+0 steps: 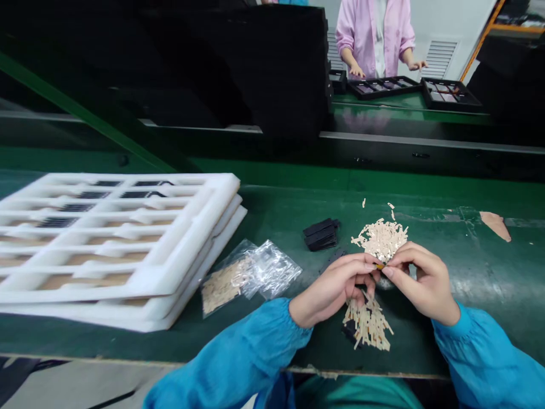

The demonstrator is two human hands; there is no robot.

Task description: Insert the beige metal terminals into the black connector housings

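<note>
While the left hand (332, 286) and right hand (431, 284) are pinching a tiny amber-yellow piece (378, 266) between them, likely steadying it, small cream pieces (383, 240) are lying just beyond and pale slender strips (373, 326) nearer the green bench (481, 267)'s front edge, seemingly for easy reach.

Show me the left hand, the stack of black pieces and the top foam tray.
Left hand (327, 288): head view, back of the hand.
Stack of black pieces (321, 234): head view, middle of the stack.
Top foam tray (155, 281): head view, near right corner.
</note>
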